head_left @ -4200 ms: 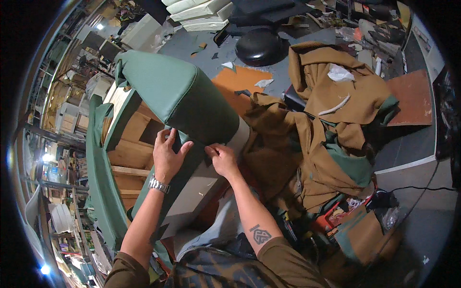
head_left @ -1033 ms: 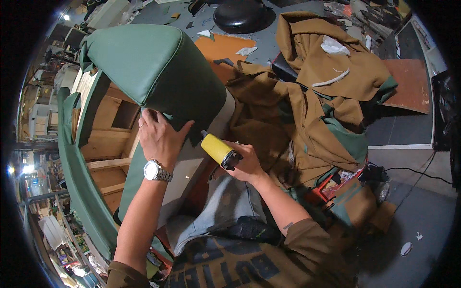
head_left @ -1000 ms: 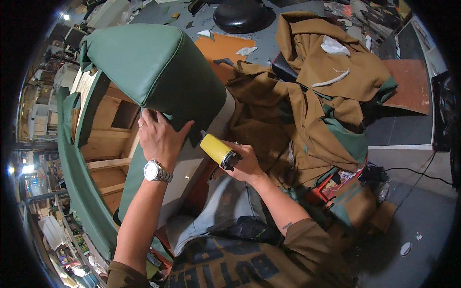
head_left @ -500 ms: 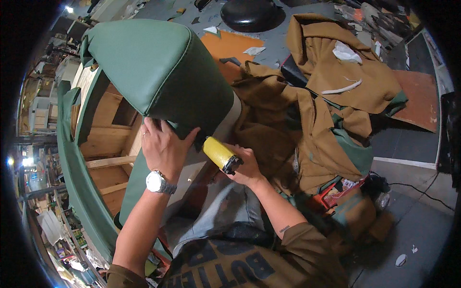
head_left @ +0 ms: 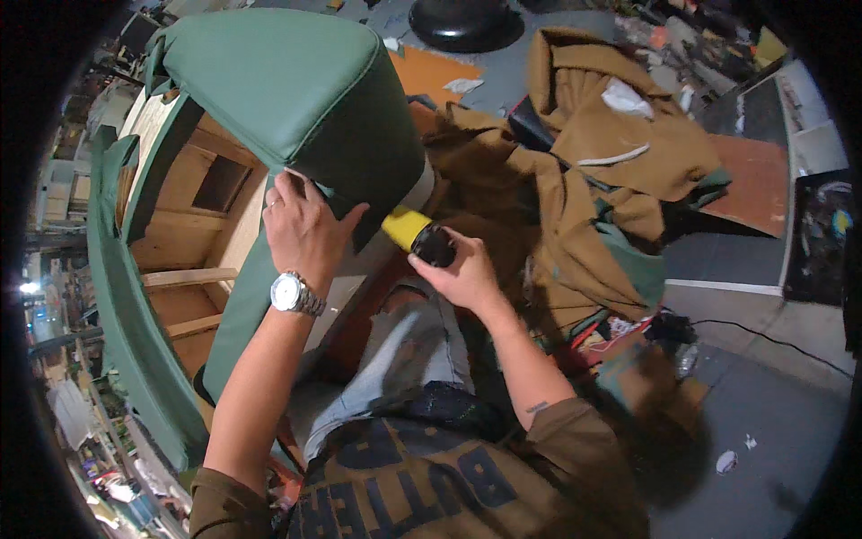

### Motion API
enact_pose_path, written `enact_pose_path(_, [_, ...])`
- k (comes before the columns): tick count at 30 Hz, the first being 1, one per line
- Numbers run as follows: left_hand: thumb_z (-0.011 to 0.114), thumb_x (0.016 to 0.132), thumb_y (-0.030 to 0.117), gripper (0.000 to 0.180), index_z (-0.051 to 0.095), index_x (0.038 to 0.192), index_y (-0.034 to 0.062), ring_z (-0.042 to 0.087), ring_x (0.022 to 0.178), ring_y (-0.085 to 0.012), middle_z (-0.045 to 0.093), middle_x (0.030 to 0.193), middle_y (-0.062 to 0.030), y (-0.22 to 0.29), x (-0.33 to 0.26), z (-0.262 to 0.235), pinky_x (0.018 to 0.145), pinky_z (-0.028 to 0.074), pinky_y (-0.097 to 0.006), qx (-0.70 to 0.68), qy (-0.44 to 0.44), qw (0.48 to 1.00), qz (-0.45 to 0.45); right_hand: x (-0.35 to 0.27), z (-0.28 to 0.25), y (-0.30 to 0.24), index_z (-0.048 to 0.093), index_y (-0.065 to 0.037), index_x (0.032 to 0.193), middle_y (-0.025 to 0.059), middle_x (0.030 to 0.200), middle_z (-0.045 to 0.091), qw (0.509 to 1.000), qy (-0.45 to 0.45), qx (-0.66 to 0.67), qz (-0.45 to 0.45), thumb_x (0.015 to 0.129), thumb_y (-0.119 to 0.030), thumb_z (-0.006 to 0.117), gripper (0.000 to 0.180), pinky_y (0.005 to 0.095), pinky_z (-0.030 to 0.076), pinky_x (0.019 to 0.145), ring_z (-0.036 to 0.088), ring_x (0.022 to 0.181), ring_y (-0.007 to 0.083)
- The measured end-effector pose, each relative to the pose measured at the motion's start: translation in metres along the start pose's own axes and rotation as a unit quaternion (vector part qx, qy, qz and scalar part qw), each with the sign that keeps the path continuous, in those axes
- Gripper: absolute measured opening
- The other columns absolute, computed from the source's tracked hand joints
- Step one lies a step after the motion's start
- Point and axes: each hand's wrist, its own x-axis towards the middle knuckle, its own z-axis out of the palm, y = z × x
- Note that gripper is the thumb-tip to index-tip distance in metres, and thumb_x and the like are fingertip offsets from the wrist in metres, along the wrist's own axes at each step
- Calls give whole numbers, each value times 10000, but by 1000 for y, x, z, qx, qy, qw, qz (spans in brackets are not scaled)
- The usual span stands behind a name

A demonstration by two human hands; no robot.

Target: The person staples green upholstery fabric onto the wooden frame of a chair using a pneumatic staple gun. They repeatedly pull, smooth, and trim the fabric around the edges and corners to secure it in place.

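Observation:
A padded furniture piece with a smooth green cover (head_left: 269, 76) stands before me, its seam running down to a lower corner. At that corner my left hand (head_left: 303, 216) presses the cover's edge with bent fingers, the thumb held out to the side. My right hand (head_left: 469, 269) is closed round a yellow staple gun (head_left: 409, 226) with a black end cap. The tool's nose points at the underside of the green cover and is hidden in shadow. Its handle is mostly covered by my fingers.
The open wooden frame (head_left: 184, 242) with green-covered edges lies to the left. Brown fabric (head_left: 575, 207) with green patches is heaped at the right. A black round cushion (head_left: 460, 22) sits on the far floor, and a black cable (head_left: 763, 334) runs along the right.
The view has shifted slightly, so the furniture sits higher. My right hand has turned the staple gun, showing more of its black end. My left hand stays at the cover's corner.

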Motion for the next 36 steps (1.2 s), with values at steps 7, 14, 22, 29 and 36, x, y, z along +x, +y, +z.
enact_pose_path(7, [854, 836, 552, 1098, 371, 1630, -33, 537, 1357, -418, 563, 1443, -205, -31, -19, -21, 1148, 460, -469, -221, -73, 973, -3, -44, -156, -154, 734, 18, 1273, 45, 1086, 774, 980, 101, -140, 98, 909, -284, 863, 490, 316, 574, 788, 686, 888, 98])
enact_pose_path(14, [773, 962, 244, 451, 666, 1341, 25, 674, 1233, -414, 698, 1346, -214, -59, -159, -74, 1106, 515, -480, -489, -83, 866, 60, -127, -220, -293, 535, -16, 1350, 82, 967, 617, 972, 135, 188, -31, 1136, -369, 579, 416, 351, 528, 714, 599, 748, 165])
enact_pose_path(22, [724, 1023, 363, 441, 727, 1331, 48, 698, 1211, -370, 746, 1278, -214, -123, -374, -88, 1063, 531, -431, -613, -370, 688, -120, -106, -215, -345, 461, 63, 1180, 118, 1035, 483, 792, 66, 558, -239, 1123, -296, 514, 367, 453, 465, 971, 518, 971, 269])
enact_pose_path(29, [885, 857, 299, 907, 441, 1624, 101, 468, 1440, -434, 531, 1501, -203, -115, -448, -70, 1200, 407, -521, -396, -182, 873, -219, -71, -98, -296, 451, 71, 1394, 191, 1103, 600, 769, 206, 600, -77, 1124, -364, 509, 515, 571, 476, 1174, 634, 1079, 323])
enact_pose_path(36, [867, 850, 275, 687, 604, 1458, 95, 432, 1480, -454, 457, 1622, -191, -107, -462, -56, 1239, 338, -600, -298, -42, 881, -364, -110, 108, -150, 457, 5, 1196, 204, 1019, 548, 808, 45, 419, 412, 1120, -241, 491, 260, 690, 515, 1021, 609, 958, 398])
